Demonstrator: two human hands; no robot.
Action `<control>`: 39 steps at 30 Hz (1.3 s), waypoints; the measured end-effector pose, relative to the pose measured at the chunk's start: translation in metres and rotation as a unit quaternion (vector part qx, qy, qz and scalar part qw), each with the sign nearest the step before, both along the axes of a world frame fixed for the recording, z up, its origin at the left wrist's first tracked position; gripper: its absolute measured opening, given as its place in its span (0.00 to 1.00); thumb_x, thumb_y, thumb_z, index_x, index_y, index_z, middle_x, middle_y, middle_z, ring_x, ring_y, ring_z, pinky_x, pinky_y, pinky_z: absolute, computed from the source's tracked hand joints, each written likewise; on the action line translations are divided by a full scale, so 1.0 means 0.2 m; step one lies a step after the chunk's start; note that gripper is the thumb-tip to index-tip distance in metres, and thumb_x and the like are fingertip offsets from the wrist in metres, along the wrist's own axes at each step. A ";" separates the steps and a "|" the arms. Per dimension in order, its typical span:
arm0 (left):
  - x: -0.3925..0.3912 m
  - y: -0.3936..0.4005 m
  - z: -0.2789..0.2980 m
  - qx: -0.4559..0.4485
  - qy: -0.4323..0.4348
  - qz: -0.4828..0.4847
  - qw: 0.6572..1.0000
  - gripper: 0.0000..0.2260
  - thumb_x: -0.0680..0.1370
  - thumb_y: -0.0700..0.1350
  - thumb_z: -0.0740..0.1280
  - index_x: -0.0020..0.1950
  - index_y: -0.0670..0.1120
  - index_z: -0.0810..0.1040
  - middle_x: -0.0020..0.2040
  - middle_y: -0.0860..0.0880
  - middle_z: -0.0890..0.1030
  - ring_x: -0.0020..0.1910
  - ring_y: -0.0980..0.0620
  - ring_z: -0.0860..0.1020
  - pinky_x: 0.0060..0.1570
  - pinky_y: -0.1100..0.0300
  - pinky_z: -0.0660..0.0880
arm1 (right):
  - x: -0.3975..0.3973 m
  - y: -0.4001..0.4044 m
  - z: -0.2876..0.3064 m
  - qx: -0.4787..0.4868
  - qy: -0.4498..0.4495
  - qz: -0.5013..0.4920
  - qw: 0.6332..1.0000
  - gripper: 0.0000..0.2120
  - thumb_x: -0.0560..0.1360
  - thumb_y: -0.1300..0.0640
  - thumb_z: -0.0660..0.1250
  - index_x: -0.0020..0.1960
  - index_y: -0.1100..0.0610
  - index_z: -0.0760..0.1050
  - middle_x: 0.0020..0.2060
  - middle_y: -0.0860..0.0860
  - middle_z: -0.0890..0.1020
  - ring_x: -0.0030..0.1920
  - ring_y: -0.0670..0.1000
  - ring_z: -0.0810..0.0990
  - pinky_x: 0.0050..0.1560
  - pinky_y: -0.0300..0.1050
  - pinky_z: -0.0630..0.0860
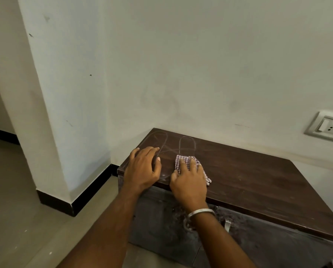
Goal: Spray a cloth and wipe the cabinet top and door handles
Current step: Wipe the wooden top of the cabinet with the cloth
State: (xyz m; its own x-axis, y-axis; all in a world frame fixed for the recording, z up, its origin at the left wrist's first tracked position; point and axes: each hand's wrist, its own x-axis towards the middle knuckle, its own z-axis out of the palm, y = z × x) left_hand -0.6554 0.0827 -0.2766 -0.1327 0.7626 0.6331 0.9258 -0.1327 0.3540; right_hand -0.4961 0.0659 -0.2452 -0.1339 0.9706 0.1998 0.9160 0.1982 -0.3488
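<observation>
Floor (12, 190): pale tiles at the far left, running up to a black skirting strip at the foot of the wall.
Pillar (61, 84): a white wall corner with a few dark marks, standing just left of the cabinet.
Left hand (142, 169): palm down on the near left corner of the cabinet top, fingers spread and fairly straight, holding nothing.
Cabinet top (248, 176): dark brown wood, dusty, with curved wipe streaks showing behind the two hands.
Cloth (188, 161): a small pink and white checked cloth lying flat on the cabinet top, near the front edge, just right of the left hand.
Right hand (188, 182): resting on the cloth with straight fingers, pressing it down against the wood; the cloth shows beyond the fingertips and at the right side of the hand.
Bangle (200, 212): a silver band around the right wrist.
Door handle (227, 225): a small pale metal piece on the dark cabinet front, just right of the right forearm.
Socket (326, 126): a white switch and socket plate on the wall at the far right, above the cabinet.
</observation>
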 end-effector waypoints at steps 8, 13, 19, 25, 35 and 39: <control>0.01 0.00 0.01 -0.008 -0.001 0.002 1.000 0.19 0.78 0.52 0.55 0.65 0.49 0.74 0.62 0.53 0.78 0.63 0.55 0.74 0.71 0.50 0.59 | 0.16 0.07 0.01 -0.022 -0.025 -0.046 0.998 0.27 0.80 0.47 0.52 0.78 0.51 0.55 0.78 0.56 0.53 0.78 0.58 0.50 0.77 0.55 0.49; 0.01 0.00 0.01 -0.006 0.008 0.007 1.000 0.19 0.78 0.52 0.55 0.66 0.48 0.74 0.63 0.52 0.78 0.63 0.54 0.74 0.71 0.50 0.60 | 0.00 0.17 0.04 -0.031 -0.020 -0.003 0.999 0.27 0.80 0.47 0.52 0.78 0.50 0.55 0.78 0.55 0.52 0.78 0.59 0.49 0.77 0.55 0.48; 0.00 0.00 0.00 -0.004 0.005 0.012 1.000 0.19 0.78 0.52 0.56 0.66 0.48 0.74 0.63 0.53 0.78 0.63 0.55 0.74 0.71 0.50 0.60 | 0.02 0.22 0.02 -0.021 -0.015 0.005 1.000 0.27 0.80 0.46 0.53 0.77 0.50 0.57 0.78 0.55 0.54 0.77 0.59 0.52 0.77 0.54 0.50; 0.00 0.00 0.01 -0.014 0.003 0.008 1.000 0.19 0.79 0.53 0.55 0.66 0.49 0.74 0.63 0.54 0.78 0.63 0.56 0.73 0.72 0.51 0.59 | 0.22 0.27 0.04 -0.030 -0.016 -0.042 0.999 0.26 0.80 0.47 0.52 0.77 0.50 0.58 0.78 0.55 0.55 0.76 0.60 0.53 0.77 0.55 0.51; 0.01 -0.01 0.00 -0.009 0.024 0.012 1.000 0.20 0.79 0.53 0.53 0.65 0.48 0.74 0.62 0.53 0.78 0.62 0.56 0.74 0.71 0.51 0.60 | -0.02 0.41 0.03 -0.023 -0.027 -0.008 0.999 0.26 0.80 0.47 0.53 0.77 0.50 0.57 0.78 0.55 0.55 0.77 0.61 0.53 0.77 0.56 0.50; 0.01 0.00 0.01 -0.008 0.013 0.007 1.000 0.19 0.79 0.53 0.54 0.65 0.49 0.74 0.62 0.54 0.78 0.62 0.57 0.74 0.71 0.52 0.60 | 0.00 0.43 0.01 -0.020 -0.027 0.012 0.999 0.27 0.79 0.47 0.53 0.77 0.50 0.58 0.78 0.56 0.55 0.77 0.61 0.53 0.77 0.54 0.50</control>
